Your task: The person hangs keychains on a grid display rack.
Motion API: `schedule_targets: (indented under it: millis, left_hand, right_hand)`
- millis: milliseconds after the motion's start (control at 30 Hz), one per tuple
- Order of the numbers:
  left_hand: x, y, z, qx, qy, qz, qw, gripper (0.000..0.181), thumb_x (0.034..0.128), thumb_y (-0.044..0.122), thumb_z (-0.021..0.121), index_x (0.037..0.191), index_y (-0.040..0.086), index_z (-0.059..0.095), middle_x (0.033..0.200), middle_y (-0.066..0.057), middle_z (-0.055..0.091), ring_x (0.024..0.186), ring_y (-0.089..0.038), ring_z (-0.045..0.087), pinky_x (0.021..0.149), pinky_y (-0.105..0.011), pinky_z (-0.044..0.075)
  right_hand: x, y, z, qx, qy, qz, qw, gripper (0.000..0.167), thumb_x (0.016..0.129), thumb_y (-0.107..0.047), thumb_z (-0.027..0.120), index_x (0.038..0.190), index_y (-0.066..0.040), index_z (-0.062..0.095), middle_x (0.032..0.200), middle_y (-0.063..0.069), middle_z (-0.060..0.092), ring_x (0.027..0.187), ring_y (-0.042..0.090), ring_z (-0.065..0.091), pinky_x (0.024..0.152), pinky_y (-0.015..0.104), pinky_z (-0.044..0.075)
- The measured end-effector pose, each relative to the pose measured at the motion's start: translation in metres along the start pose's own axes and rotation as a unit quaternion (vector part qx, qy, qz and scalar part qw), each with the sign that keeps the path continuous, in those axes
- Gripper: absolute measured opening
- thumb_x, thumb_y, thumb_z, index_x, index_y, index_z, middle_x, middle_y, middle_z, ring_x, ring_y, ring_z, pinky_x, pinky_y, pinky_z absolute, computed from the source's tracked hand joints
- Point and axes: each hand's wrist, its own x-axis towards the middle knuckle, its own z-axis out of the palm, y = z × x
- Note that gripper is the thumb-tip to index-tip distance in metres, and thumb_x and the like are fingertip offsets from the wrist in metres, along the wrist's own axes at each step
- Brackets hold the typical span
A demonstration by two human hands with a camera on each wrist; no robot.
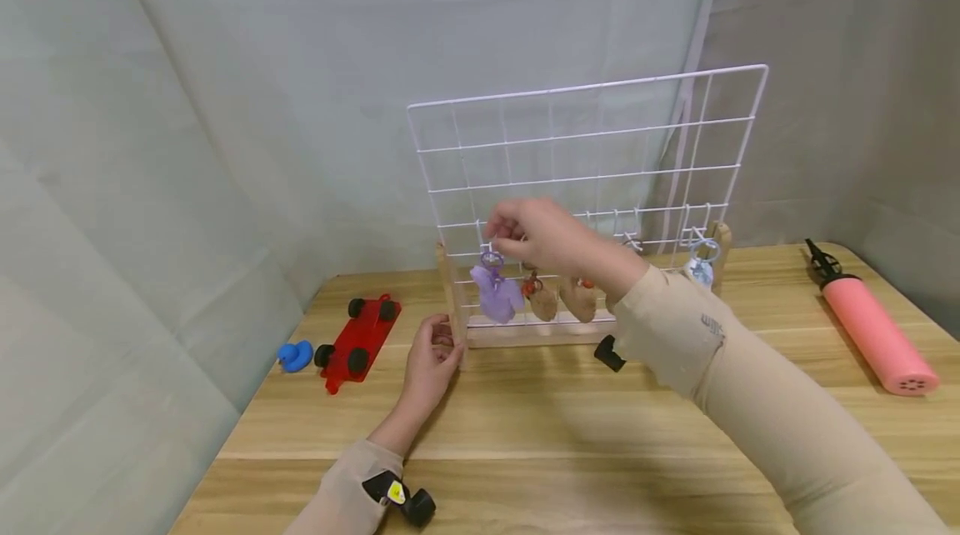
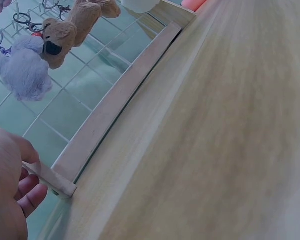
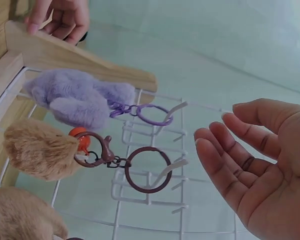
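Note:
A white wire grid rack (image 1: 551,137) stands in a wooden base. My left hand (image 1: 429,368) grips the lower end of its left wooden upright (image 3: 80,55), thumb in front and fingers behind. My right hand (image 3: 262,165), fingers loosely bent and holding nothing, hovers just off the hooks. From one hook hangs a purple plush keychain (image 3: 72,97) by its purple ring. Beside it a brown plush keychain (image 3: 40,150) hangs by a dark brown ring (image 3: 148,170) on another hook. Another brown plush (image 1: 579,299) hangs to the right, its upper part hidden behind my right arm.
At the rack's right end hangs a white-and-blue keychain (image 1: 701,270). A red toy car (image 1: 363,342) lies wheels-up on the left of the wooden table (image 1: 525,435), next to a blue rubber duck (image 1: 296,356). A pink hand pump (image 1: 877,335) lies far right.

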Motion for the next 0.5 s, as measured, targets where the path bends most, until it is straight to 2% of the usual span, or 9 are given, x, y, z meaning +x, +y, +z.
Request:
schedule_targets:
  millis: [367, 500]
  left_hand:
    - [0.002, 0.005, -0.002, 0.007, 0.004, -0.001, 1.0000, 0.044, 0.0820, -0.007, 0.066, 0.122, -0.004, 0.048, 0.105, -0.023, 0.059, 0.090, -0.029, 0.059, 0.065, -0.017, 0.049]
    - [0.002, 0.008, -0.003, 0.003, 0.023, 0.004, 0.9997, 0.045, 0.0807, -0.009, 0.065, 0.123, -0.003, 0.049, 0.105, -0.022, 0.060, 0.090, -0.030, 0.059, 0.068, -0.017, 0.049]
  right_hand:
    - [-0.028, -0.010, -0.005, 0.008, 0.034, -0.026, 0.9990, 0.014, 0.094, -0.015, 0.060, 0.104, -0.006, 0.064, 0.093, 0.003, 0.067, 0.087, 0.015, 0.062, 0.079, 0.030, 0.053]
    - [-0.042, -0.012, -0.006, 0.007, 0.045, -0.029, 0.9985, 0.015, 0.094, -0.015, 0.060, 0.105, -0.006, 0.064, 0.097, 0.004, 0.067, 0.090, 0.016, 0.062, 0.083, 0.034, 0.054]
